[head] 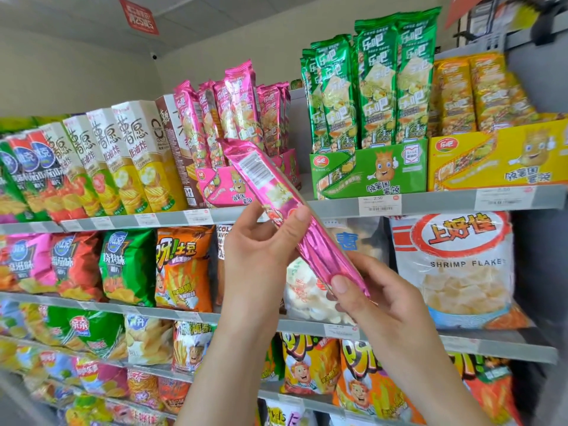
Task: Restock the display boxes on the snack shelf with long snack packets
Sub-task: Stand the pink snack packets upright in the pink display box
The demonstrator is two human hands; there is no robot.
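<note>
Pinching the lower end of the long pink pkt betw. thumb and curled fingers of the right hand; clamping its middle under the thumb of the left hand, wrapping the other left fingers behind, so closing both hands on the one pkt and spreading neither wide. Holding it slanted in the air, pointing the barcode end up-left, just in front of the pink display box on the shelf, not yet resting it in the box. Judging progress as mid-task: lining this pkt up for the pink box, not yet slotting it in. Finding that box already carrying a row of standing pink pkts, but leaving spare room there unjudged, w/ the held pkt covering part of the box front. Reading the green display box as packed tight w/ green pkts, prob. needing nothing more. Reading the yellow display box as stocked too w/ yellow pkts, though too blurred for gauging fullness. Counting: 1 pkt in hand; 3 display boxes side by side; abt 6 pink tops showing, poss. more hiding behind; at least 5 green fronts; at least 3 yellow, no firm no. owing to blur. Seeing no spare stock or carton in view, so leaving the no. left to place unknown.
</note>
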